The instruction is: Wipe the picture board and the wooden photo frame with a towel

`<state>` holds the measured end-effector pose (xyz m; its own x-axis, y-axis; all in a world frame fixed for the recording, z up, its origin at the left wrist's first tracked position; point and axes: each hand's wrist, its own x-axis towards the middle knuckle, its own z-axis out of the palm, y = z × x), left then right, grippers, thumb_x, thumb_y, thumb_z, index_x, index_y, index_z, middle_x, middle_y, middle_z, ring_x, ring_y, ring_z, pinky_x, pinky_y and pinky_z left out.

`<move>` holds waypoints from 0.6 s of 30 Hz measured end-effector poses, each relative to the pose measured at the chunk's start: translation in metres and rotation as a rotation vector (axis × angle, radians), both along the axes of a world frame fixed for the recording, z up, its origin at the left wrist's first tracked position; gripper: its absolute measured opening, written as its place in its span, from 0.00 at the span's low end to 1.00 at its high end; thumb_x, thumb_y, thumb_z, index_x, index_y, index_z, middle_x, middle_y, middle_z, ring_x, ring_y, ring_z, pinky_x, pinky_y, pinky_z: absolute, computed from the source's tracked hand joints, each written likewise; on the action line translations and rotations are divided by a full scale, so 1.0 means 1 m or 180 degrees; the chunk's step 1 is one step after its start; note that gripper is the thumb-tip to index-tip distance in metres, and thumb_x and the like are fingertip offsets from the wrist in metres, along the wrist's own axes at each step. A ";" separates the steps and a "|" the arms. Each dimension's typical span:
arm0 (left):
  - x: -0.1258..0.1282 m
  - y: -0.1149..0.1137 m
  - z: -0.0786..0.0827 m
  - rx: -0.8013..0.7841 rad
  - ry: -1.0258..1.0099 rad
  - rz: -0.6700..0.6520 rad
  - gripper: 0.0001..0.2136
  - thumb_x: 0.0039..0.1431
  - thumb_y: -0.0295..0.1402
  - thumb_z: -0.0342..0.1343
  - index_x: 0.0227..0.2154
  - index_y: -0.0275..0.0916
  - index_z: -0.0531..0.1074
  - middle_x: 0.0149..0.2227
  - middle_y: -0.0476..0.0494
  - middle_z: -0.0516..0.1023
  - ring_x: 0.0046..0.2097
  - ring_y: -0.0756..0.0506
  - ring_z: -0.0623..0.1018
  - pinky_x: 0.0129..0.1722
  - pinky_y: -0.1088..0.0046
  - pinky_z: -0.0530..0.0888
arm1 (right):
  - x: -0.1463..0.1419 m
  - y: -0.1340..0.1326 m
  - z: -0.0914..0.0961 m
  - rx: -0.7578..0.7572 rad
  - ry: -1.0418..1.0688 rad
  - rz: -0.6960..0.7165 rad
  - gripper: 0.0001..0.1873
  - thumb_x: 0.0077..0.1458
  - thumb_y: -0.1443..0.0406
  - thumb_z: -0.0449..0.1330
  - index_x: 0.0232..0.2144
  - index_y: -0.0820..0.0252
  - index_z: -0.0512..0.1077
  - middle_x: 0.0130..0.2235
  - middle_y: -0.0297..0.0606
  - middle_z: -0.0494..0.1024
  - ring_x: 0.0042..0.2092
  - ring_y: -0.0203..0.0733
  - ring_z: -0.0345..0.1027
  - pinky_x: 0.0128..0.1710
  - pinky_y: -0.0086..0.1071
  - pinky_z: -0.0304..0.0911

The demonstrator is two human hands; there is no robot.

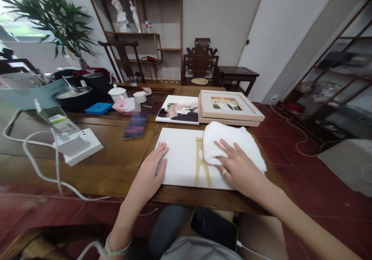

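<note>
Right of centre, a white cloth (236, 136) hides part of a white panel (180, 161), whose corner print (161, 140) is illegible. The right hand (236, 165) spreads over the cloth; I cannot tell whether its grip pinches it. The left hand (149, 173) rests on the panel's left edge, grip open.

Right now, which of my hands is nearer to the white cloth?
Right. Your right hand rests on the white cloth, touching it; your left hand is apart from it, off to its left, at the left edge of the white board.
</note>
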<state>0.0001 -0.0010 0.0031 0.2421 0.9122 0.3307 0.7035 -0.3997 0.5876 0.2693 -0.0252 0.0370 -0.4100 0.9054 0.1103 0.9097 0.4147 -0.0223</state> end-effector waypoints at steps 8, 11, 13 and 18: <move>0.001 0.000 -0.001 0.0057 0.0042 -0.0006 0.21 0.63 0.36 0.43 0.52 0.28 0.69 0.59 0.32 0.67 0.62 0.40 0.64 0.63 0.57 0.60 | 0.001 -0.056 0.013 -0.0318 0.0057 0.0424 0.15 0.51 0.71 0.55 0.38 0.57 0.77 0.62 0.47 0.61 0.63 0.57 0.51 0.58 0.58 0.55; 0.001 0.001 -0.001 0.0063 0.0055 -0.0012 0.21 0.63 0.36 0.43 0.52 0.27 0.69 0.59 0.31 0.67 0.62 0.40 0.65 0.63 0.57 0.60 | 0.015 -0.042 0.013 -0.0295 0.0357 0.0425 0.17 0.55 0.71 0.52 0.42 0.54 0.76 0.64 0.41 0.58 0.65 0.49 0.47 0.62 0.52 0.49; 0.000 0.001 -0.001 0.0061 0.0062 -0.0020 0.21 0.63 0.36 0.43 0.51 0.27 0.69 0.59 0.31 0.67 0.62 0.40 0.65 0.62 0.57 0.60 | 0.025 -0.024 0.010 -0.0291 0.0431 0.0442 0.17 0.57 0.69 0.50 0.44 0.55 0.75 0.64 0.41 0.56 0.65 0.48 0.45 0.62 0.52 0.47; -0.001 0.002 -0.002 0.0087 0.0022 -0.0008 0.21 0.63 0.35 0.43 0.52 0.28 0.69 0.59 0.32 0.67 0.62 0.40 0.65 0.62 0.57 0.60 | 0.051 0.027 -0.005 0.0090 0.0435 0.0116 0.19 0.62 0.61 0.47 0.48 0.62 0.72 0.62 0.49 0.60 0.65 0.52 0.45 0.62 0.54 0.46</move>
